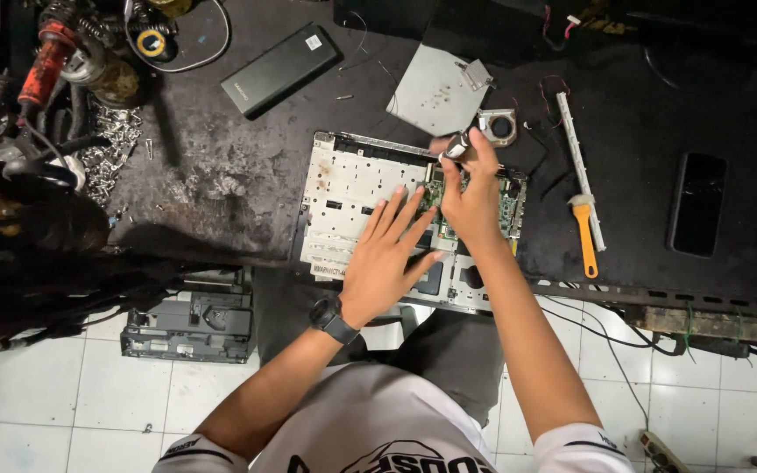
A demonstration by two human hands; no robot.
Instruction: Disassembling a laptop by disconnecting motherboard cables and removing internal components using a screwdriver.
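Left hand, watch at wrist, flat with fingers spread on laptop chassis, holding nothing. Right hand closed around small silver tool, tip over green board at chassis's right end. Chassis at near edge of dark table. Fan just beyond; orange-handled brush to right; black battery well left.

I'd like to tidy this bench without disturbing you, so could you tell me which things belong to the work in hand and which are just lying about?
In hand:
- opened laptop, under the flat left hand
- small tool in the right hand grip
- circuit board

Lying about:
- black battery
- grey plate
- fan
- orange-handled brush
- phone
- loose screws
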